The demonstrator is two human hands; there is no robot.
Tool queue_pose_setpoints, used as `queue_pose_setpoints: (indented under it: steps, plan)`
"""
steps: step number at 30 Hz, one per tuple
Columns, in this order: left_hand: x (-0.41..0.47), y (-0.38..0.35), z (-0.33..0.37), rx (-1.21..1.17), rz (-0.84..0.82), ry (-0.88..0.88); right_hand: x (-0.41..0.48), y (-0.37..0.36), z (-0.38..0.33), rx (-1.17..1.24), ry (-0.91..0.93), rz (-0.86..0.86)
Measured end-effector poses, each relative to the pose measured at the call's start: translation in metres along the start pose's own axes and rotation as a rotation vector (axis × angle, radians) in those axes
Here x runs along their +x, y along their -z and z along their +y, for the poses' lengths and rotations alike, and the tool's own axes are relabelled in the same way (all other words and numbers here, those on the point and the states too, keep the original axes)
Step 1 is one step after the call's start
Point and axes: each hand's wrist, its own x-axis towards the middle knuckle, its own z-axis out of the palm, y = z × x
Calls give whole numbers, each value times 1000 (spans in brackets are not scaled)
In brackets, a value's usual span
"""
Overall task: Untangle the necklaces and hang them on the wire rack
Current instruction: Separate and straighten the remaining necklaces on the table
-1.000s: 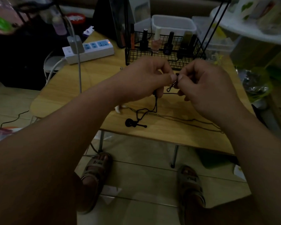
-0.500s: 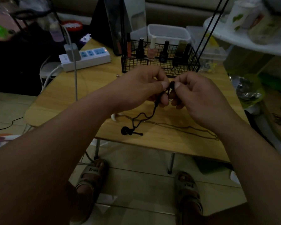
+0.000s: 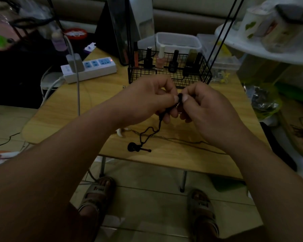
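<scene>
A black cord necklace hangs from my fingers down to the wooden table, its dark guitar-shaped pendant lying near the front edge. My left hand and my right hand meet above the table, both pinching the cord's upper end between thumb and forefinger. A thin chain necklace lies flat on the table under my right wrist, with a white tooth-shaped pendant at its left end. The black wire rack stands just behind my hands; its upright rods rise to the right.
Nail polish bottles stand in the rack's basket. A white power strip with a plugged cable lies at the table's back left. A clear plastic box sits behind the rack. A white shelf with jars is at right.
My hands have closed together on the cord's top end and stay just in front of the rack. The camera has tilted, so the whole scene sits lower in view.
</scene>
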Motion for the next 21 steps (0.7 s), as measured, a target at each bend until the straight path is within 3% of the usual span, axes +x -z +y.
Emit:
queue_pose_setpoints:
  steps: [17, 21]
  plan:
    - [0, -3, -2, -67, 100, -64, 1, 4, -1, 243, -51, 48]
    - [-1, -3, 0, -102, 79, -56, 0, 7, -1, 305, -48, -8]
